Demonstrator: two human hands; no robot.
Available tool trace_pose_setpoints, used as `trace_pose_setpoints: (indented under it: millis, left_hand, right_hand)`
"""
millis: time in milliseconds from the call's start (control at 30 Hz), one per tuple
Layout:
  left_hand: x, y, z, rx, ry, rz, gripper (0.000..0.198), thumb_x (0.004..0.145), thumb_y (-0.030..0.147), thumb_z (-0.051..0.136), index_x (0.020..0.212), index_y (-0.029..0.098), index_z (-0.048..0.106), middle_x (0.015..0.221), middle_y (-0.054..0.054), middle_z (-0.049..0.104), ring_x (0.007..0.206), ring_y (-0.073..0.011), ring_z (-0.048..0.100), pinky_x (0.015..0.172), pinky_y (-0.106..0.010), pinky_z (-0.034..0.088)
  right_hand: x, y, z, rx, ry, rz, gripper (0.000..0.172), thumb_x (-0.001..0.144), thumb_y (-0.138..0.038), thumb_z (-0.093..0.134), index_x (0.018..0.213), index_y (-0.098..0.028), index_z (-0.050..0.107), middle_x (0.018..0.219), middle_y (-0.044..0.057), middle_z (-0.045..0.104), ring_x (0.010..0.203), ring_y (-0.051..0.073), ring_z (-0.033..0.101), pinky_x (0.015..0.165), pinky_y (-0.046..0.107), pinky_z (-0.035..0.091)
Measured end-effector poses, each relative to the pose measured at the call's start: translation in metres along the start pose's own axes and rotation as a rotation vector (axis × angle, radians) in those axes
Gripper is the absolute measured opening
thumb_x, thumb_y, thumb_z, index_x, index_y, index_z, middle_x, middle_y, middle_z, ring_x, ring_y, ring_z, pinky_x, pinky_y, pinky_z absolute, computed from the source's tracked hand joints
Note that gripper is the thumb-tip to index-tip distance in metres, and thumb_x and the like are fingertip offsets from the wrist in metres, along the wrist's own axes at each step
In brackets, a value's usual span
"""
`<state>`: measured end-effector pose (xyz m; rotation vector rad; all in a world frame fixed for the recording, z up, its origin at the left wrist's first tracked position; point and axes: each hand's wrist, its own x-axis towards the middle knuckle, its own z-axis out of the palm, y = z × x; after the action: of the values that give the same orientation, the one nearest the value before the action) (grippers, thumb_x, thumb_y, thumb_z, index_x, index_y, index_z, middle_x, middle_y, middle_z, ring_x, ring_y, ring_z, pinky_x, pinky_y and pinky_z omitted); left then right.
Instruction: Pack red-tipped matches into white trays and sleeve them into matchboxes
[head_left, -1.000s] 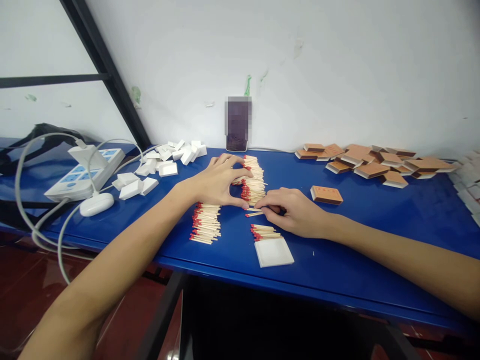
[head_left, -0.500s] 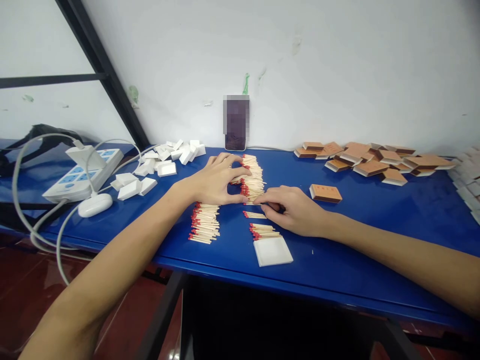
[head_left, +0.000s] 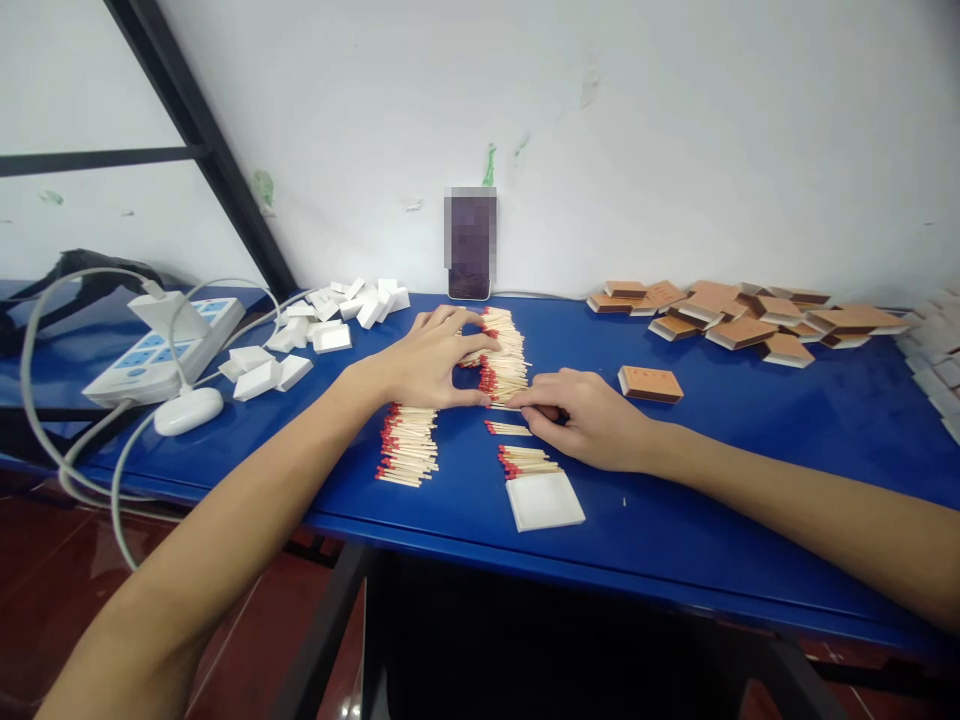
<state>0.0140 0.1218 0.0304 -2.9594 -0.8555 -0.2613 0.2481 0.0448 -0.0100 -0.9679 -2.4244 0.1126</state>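
Observation:
My left hand (head_left: 429,362) lies over the heap of red-tipped matches, fingers spread and open, its fingertips and thumb along the heads of the long match row (head_left: 504,350). My right hand (head_left: 581,415) rests at the near end of that row. Its index fingertip touches a match there, the thumb sits apart from it and the other fingers are curled. Just below lie a few separate matches (head_left: 508,429) and a small group of matches (head_left: 527,460). That group borders a white matchbox tray (head_left: 546,502). Another match pile (head_left: 407,450) extends from beneath my left wrist.
One matchbox sleeve (head_left: 650,384) lies beyond my right hand, with a heap of brown sleeves (head_left: 739,325) behind. White trays (head_left: 330,336) are scattered at the back left, near a power strip (head_left: 161,350) with cables. A phone (head_left: 471,245) leans on the wall.
Both hands keep almost the same place and pose. The whole view has shifted very slightly; no match has clearly moved.

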Motion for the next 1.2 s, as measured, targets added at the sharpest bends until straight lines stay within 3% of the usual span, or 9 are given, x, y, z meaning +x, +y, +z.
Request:
trace_pose_setpoints:
  millis: [367,733,1000,1200]
  left_hand:
    - [-0.0001,0.0,0.0016,0.01,-0.007,-0.015,0.061,0.085,0.065,0.058,0.133,0.027,0.057,0.144,-0.013,0.046,0.132,-0.0379,0.037,0.104,-0.057,0.034]
    - [0.0008,0.0013,0.0005,-0.007,-0.008,-0.014,0.061,0.084,0.064,0.058,0.132,0.027,0.059,0.142,-0.013,0.047,0.129,-0.0383,0.038,0.104,-0.057,0.033]
    - [0.0011,0.0015,0.0006,0.001,-0.011,-0.011,0.065,0.083,0.068,0.057,0.133,0.026,0.058,0.143,-0.013,0.047,0.129,-0.0378,0.038,0.104,-0.056,0.032]
    - [0.0013,0.0015,0.0005,-0.002,-0.009,-0.007,0.063,0.083,0.065,0.061,0.132,0.025,0.059,0.142,-0.013,0.047,0.13,-0.0378,0.038,0.105,-0.056,0.032]
  right_hand:
    - [0.0025,0.005,0.0038,0.096,0.026,0.025,0.018,0.089,-0.021,0.057,0.083,-0.018,0.074,0.056,-0.004,0.048,0.052,0.01,0.043,0.056,0.024,0.035]
    - [0.0032,0.0087,0.0023,0.288,-0.048,0.221,0.018,0.088,-0.029,0.061,0.09,-0.019,0.076,0.055,-0.006,0.047,0.05,0.009,0.037,0.051,0.024,0.032]
    - [0.0017,0.0061,-0.001,0.382,-0.087,0.208,0.015,0.084,-0.026,0.062,0.083,-0.017,0.074,0.054,-0.006,0.044,0.05,0.009,0.036,0.05,0.024,0.031]
    - [0.0017,0.0076,0.0019,0.269,0.029,0.199,0.015,0.085,-0.025,0.059,0.083,-0.017,0.071,0.053,-0.008,0.04,0.049,0.008,0.035,0.052,0.024,0.032]
